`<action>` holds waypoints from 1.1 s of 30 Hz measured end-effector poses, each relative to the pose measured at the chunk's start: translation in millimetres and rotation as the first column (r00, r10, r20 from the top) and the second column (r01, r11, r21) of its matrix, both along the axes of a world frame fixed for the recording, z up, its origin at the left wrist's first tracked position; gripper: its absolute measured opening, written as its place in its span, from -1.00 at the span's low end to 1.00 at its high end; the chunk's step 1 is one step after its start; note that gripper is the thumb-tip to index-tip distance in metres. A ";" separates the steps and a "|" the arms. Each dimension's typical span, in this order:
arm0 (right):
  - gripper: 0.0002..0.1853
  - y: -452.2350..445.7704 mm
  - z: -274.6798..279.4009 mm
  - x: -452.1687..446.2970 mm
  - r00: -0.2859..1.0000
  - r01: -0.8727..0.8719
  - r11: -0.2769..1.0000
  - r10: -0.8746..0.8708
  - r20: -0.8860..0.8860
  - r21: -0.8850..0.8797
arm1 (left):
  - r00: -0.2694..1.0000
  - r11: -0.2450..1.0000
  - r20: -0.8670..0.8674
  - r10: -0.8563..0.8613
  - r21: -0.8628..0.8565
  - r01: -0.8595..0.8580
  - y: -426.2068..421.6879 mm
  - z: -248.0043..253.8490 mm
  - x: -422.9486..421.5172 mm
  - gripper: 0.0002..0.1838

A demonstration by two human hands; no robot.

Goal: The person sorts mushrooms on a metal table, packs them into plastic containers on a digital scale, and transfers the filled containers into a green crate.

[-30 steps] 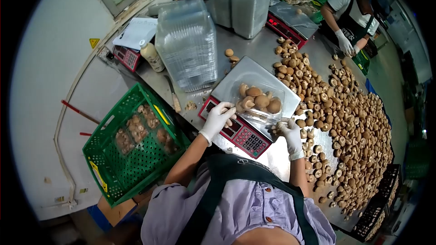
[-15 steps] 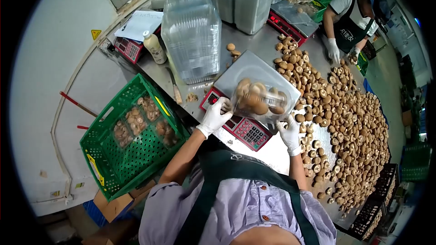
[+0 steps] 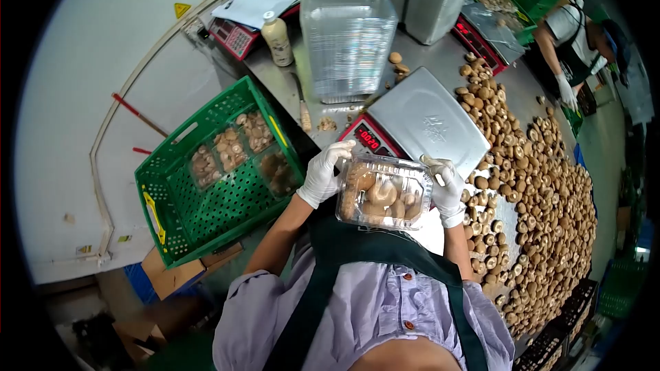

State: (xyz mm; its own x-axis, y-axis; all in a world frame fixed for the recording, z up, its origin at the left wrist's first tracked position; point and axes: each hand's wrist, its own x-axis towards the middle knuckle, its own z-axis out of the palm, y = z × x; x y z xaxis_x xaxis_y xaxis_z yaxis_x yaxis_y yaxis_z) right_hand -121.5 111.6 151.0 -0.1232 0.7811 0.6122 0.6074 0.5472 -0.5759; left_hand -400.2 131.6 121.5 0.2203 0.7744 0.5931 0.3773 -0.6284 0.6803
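Observation:
A clear plastic clamshell box of mushrooms point(image 3: 382, 196) is held in front of my apron, off the scale. My left hand point(image 3: 324, 177), in a white glove, grips its left edge. On the right side, my right hand point(image 3: 447, 189), gloved too, has thumb and fingers closed on the box's rim. Just beyond the box stands a red digital scale point(image 3: 375, 136) with a bare metal pan point(image 3: 433, 120) and lit red digits. The box hides part of the scale's keypad.
To the left is a green crate point(image 3: 227, 227) with several packed boxes. Loose mushrooms point(image 3: 543, 220) cover the table's right side. Behind the scale rise stacked clear trays point(image 3: 347, 41), a bottle point(image 3: 277, 40) and a knife point(image 3: 302, 106). A co-worker point(image 3: 567, 41) stands at far right.
The box has come off the scale pan and toward my body, with both hands holding it. My view has shifted, and the co-worker's hand has moved away from the mushroom pile.

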 end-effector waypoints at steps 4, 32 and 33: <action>-0.82 2.4 -15.3 -26.1 0.972 -0.129 0.840 0.001 -0.236 -0.527 | 0.682 0.743 0.716 -0.151 -0.373 0.556 -9.6 10.0 -27.0 -0.01; -0.86 -4.0 -51.6 -119.2 0.897 -0.439 0.254 0.186 -0.402 -0.862 | 0.073 -0.131 -0.150 0.986 -0.968 -0.214 -83.9 -239.6 -353.9 -0.33; -0.85 -5.8 -51.8 -116.2 0.897 -0.440 0.266 0.163 -0.410 -0.858 | 0.086 -0.128 -0.149 0.985 -0.969 -0.212 -77.8 -227.5 -345.0 -0.33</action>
State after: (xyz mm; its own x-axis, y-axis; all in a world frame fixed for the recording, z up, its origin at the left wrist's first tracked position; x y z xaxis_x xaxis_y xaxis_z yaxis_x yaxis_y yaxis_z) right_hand -237.7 105.8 99.2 -0.4733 0.7692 -0.4292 0.3218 -0.3026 -0.8971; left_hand -745.2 53.8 -105.9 -0.7229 0.1857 -0.6656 -0.4965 0.5303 0.6872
